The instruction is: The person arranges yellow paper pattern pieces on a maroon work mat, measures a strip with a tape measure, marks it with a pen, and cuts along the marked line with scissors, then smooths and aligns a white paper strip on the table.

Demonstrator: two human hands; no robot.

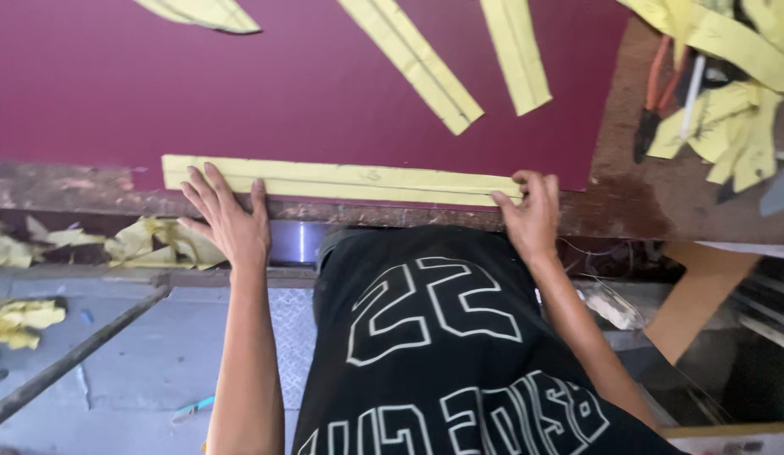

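A long yellow strip [350, 180] lies along the near edge of a dark red sheet [240, 93] on the worn workbench. My left hand [228, 217] rests flat with spread fingers on the strip's left part. My right hand [531, 212] presses with curled fingers on the strip's right end. Neither hand grips anything.
More yellow strips [417, 59] lie further back on the red sheet. A heap of yellow offcuts [729, 101] and pliers with orange handles [653, 93] sit at the far right. Crumpled yellow scraps [156, 243] lie below the bench edge, above a grey floor with a metal rod [72, 358].
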